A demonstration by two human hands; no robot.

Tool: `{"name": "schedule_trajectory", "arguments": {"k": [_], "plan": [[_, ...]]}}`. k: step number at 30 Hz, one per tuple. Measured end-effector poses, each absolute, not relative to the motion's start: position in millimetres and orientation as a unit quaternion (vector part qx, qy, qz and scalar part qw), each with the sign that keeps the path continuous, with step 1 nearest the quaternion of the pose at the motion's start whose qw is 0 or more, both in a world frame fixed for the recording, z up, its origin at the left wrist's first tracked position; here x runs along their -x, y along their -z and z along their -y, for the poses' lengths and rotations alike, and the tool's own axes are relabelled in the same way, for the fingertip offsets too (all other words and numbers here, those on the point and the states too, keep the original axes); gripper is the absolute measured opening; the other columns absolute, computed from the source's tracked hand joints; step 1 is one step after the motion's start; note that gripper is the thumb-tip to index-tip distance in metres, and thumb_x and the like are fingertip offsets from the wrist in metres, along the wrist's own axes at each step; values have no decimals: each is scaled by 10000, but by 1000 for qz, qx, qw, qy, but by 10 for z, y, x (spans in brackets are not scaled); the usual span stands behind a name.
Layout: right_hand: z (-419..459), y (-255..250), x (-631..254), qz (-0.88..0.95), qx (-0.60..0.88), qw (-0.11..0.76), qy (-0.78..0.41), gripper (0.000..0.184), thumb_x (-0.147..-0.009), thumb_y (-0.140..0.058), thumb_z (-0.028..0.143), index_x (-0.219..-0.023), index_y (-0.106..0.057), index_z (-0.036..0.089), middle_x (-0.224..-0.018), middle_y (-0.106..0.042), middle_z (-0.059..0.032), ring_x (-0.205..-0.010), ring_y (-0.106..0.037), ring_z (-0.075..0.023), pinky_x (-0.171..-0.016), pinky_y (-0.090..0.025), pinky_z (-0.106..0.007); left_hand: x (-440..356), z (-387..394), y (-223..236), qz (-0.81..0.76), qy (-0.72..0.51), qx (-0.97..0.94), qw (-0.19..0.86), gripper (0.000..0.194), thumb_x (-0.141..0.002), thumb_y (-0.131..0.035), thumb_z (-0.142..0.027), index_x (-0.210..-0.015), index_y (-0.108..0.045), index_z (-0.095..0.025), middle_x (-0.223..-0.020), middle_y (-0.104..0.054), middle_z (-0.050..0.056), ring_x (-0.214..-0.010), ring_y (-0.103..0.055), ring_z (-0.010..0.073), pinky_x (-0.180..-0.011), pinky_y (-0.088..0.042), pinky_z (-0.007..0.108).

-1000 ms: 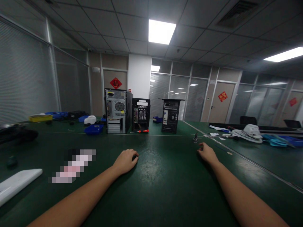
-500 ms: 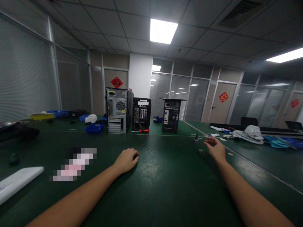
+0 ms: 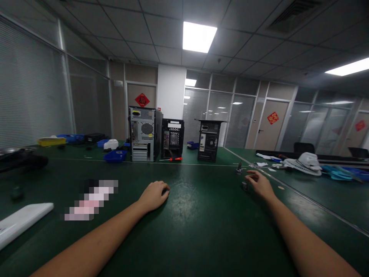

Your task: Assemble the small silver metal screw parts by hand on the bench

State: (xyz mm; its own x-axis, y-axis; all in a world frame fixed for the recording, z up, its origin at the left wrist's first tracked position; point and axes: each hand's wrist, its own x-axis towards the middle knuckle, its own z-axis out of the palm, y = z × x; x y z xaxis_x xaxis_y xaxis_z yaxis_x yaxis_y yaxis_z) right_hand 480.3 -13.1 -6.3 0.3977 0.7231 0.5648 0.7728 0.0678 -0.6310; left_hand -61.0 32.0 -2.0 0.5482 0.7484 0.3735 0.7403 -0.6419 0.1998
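Observation:
My left hand (image 3: 154, 197) rests on the green tabletop with its fingers loosely curled. A dark gap shows between its thumb and fingers, and I see nothing held there. My right hand (image 3: 259, 185) hovers at the right, thumb and fingers apart. Just left of its thumb stands a small metal cylinder (image 3: 245, 186), close to the fingertips; whether they touch is unclear. Slightly farther back, a small metal part with an upright dark stem (image 3: 239, 168) stands on the table.
Three computer cases (image 3: 142, 134) stand at the back, with a red-handled screwdriver (image 3: 175, 159) before them. A blue tray (image 3: 115, 156) lies left of them. A white slab-like object (image 3: 25, 221) is at near left. A white hat (image 3: 304, 163) lies at far right beside a table seam.
My right hand has shifted slightly left and nearer, toward the small metal cylinder, and its thumb and fingers have spread. The left hand has stayed in place.

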Motion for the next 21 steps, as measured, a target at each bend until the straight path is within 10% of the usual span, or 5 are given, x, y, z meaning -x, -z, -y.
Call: {"name": "schedule_trajectory", "arguments": {"k": [21], "plan": [[121, 8, -4696, 600, 708, 370, 39, 323, -783, -614, 288, -1074, -723, 201, -978, -770, -83, -920, -711, -247, -811, -510, -344, 600, -302, -6, -430, -210, -878, 12, 290, -921, -498, -367, -1047, -731, -251, -1084, -701, 61, -1027, -622, 246, -926, -454, 385]]}}
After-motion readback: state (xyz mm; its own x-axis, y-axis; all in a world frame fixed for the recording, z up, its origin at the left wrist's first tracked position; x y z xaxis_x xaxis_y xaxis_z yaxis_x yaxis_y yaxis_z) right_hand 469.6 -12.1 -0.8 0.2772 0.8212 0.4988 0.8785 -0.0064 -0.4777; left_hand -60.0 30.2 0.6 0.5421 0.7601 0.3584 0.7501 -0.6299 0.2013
